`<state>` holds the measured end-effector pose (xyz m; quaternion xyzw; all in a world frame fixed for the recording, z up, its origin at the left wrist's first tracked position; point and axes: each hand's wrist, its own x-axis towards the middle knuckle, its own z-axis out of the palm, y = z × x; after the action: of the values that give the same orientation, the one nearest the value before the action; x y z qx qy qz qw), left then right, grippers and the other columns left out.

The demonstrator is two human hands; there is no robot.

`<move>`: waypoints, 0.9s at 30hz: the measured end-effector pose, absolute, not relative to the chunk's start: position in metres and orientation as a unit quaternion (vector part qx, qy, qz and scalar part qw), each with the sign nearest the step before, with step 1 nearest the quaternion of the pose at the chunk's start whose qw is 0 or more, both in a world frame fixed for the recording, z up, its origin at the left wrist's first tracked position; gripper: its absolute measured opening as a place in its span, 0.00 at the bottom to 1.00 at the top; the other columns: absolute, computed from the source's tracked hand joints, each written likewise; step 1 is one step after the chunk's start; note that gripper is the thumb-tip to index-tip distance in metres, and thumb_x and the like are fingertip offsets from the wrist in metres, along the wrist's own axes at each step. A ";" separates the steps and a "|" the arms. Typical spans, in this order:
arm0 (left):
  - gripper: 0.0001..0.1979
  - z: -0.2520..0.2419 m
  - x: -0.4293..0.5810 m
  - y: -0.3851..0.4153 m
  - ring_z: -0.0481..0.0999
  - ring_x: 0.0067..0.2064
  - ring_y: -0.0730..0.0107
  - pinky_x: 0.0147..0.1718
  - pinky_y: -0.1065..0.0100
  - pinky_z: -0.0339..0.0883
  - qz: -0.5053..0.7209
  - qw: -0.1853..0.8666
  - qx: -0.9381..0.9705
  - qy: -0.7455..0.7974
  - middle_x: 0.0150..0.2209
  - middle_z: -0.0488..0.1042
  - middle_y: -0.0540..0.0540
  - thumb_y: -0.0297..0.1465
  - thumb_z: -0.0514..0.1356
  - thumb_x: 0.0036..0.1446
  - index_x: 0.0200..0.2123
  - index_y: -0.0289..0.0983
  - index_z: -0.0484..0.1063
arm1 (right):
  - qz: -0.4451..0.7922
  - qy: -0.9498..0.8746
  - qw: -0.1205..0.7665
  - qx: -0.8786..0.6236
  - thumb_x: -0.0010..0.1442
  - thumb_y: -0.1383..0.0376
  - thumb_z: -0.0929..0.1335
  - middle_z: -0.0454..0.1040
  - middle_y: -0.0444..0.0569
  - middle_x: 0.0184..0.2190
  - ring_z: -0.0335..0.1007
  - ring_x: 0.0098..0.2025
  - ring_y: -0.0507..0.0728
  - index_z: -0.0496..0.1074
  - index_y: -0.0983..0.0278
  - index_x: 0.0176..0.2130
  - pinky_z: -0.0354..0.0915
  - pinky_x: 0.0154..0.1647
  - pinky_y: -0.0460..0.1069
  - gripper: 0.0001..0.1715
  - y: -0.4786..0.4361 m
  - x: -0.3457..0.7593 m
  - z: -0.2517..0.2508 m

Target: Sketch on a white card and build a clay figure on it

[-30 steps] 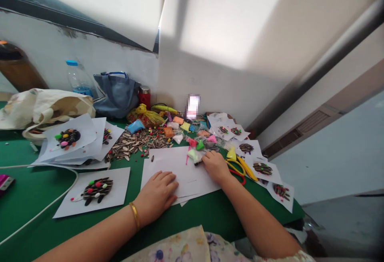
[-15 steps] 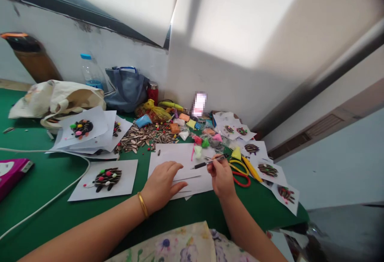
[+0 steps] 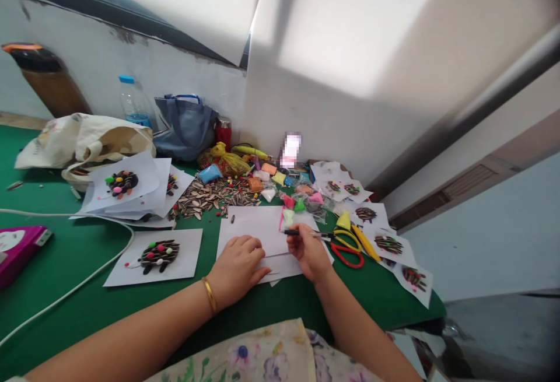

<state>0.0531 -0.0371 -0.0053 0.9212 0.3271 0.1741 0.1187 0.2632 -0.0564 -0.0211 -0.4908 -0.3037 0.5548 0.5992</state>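
While the paper (image 3: 256, 224) is pinned under the flat fingers of the left hand (image 3: 238, 265), the pen (image 3: 306, 233) is clamped in the fingers of the right hand (image 3: 308, 252); its length is held crosswise, tip leftward.

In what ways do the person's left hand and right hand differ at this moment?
The left hand lies flat, palm down, on the white paper; the right hand is closed around a pen. The left wrist wears a gold bangle; the right wrist is bare. Both hands are at the same white paper.

Bright daylight — warped, blurry edges
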 end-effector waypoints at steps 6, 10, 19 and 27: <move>0.20 -0.017 0.053 -0.045 0.65 0.59 0.51 0.62 0.43 0.48 0.122 0.091 0.937 0.313 0.54 0.71 0.41 0.43 0.63 0.55 0.48 0.40 0.71 | 0.574 -0.346 0.587 -0.455 0.56 0.48 0.70 0.77 0.47 0.34 0.74 0.38 0.54 0.71 0.61 0.41 0.68 0.47 0.52 0.22 -0.013 0.278 -0.032; 0.25 -0.022 0.053 -0.048 0.62 0.63 0.49 0.63 0.43 0.47 0.101 0.085 0.941 0.311 0.59 0.68 0.38 0.45 0.62 0.56 0.53 0.38 0.69 | 0.449 -0.416 0.625 -0.484 0.59 0.49 0.68 0.76 0.48 0.40 0.73 0.44 0.56 0.71 0.59 0.45 0.66 0.53 0.55 0.21 -0.006 0.272 -0.044; 0.24 -0.020 0.051 -0.046 0.64 0.61 0.48 0.61 0.44 0.52 0.104 0.104 0.949 0.278 0.57 0.70 0.39 0.43 0.63 0.56 0.52 0.37 0.69 | 0.390 -0.557 0.534 -0.503 0.65 0.54 0.63 0.76 0.49 0.41 0.73 0.46 0.58 0.71 0.59 0.46 0.68 0.51 0.56 0.16 -0.020 0.266 -0.034; 0.18 -0.011 0.040 -0.030 0.67 0.57 0.55 0.56 0.54 0.58 0.159 0.111 0.929 0.316 0.56 0.70 0.43 0.33 0.63 0.55 0.50 0.41 0.69 | 0.223 -0.609 0.532 -0.544 0.65 0.58 0.63 0.72 0.53 0.48 0.71 0.50 0.60 0.69 0.60 0.51 0.65 0.54 0.57 0.17 -0.035 0.266 -0.031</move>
<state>0.0401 -0.0296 -0.0113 0.9287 0.3159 0.1592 0.1110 0.2663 -0.0352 -0.0305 -0.5436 -0.6092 0.2235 0.5323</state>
